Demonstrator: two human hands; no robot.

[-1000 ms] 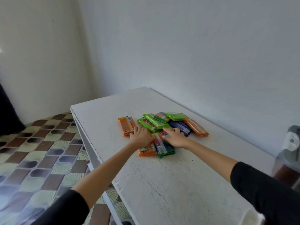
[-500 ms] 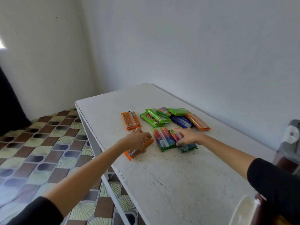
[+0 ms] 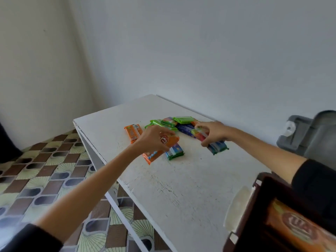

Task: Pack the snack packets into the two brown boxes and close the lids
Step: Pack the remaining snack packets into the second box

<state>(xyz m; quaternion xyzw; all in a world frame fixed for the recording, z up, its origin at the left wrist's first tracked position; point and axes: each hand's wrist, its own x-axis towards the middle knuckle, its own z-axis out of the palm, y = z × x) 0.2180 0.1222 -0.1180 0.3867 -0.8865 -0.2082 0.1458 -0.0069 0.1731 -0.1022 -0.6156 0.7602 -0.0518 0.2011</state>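
1. My left hand [image 3: 154,140] grips an orange packet [image 3: 172,141], fingers curled round it, just left of the pile of snack packets [image 3: 182,120] and nearer me. I cannot tell whether it is clear of the surface.
2. My right hand [image 3: 212,132] grips a multicoloured packet [image 3: 218,147] at the pile's right edge.
3. A green-edged packet [image 3: 174,151] lies flat just in front of the pile, between the two held packets.
4. A second orange packet [image 3: 133,131] lies flat just left of the pile.
5. Under the pile is a white table [image 3: 181,188].
6. A dark brown box [image 3: 261,193], blurred, stands well right of the pile and close to me, with a boxed orange packet [image 3: 298,226] inside.
7. Patterned floor tiles [image 3: 45,170] spread far left of the pile.
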